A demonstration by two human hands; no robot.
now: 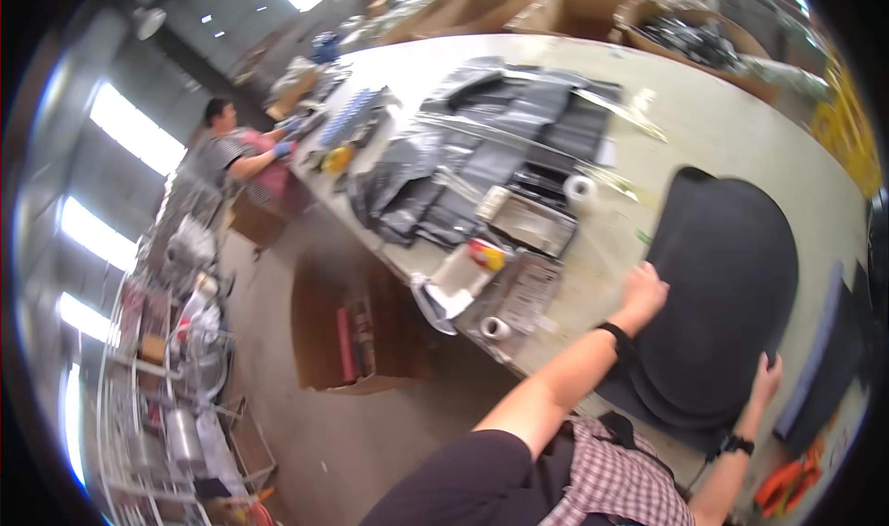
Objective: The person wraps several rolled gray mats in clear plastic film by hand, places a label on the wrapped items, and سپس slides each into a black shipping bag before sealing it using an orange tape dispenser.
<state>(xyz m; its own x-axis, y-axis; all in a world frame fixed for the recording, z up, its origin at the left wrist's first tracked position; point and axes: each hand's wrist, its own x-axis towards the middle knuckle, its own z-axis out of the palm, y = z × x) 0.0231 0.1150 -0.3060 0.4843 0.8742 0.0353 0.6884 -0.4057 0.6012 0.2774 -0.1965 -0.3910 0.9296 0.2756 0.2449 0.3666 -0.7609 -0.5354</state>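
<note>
Right hand: the right hand (765, 378) is closed on the lower right edge of the black mats (722, 285).
Left hand: the left hand (645, 290) is curled up tight on their left edge.
Black mats: round-ended and stacked, they lie on the near right part of the table (732, 128).
Beside them: a dark grey padded strip (820, 359) and an orange cloth thing (792, 475), on the right.
Writing: a red and yellow label (485, 254) and a flat packet with dark print (530, 290); both too blurry to read.
Edges: a small white roll (496, 329) sits near the table's left edge.
Room to move: pale table top shows between the mats and the shiny black bags (519, 123).
Floor: a brown cardboard box (319, 331) stands on grey ground.
Far away: a co-worker (245, 151) in blue gloves; bright windows (134, 128).
</note>
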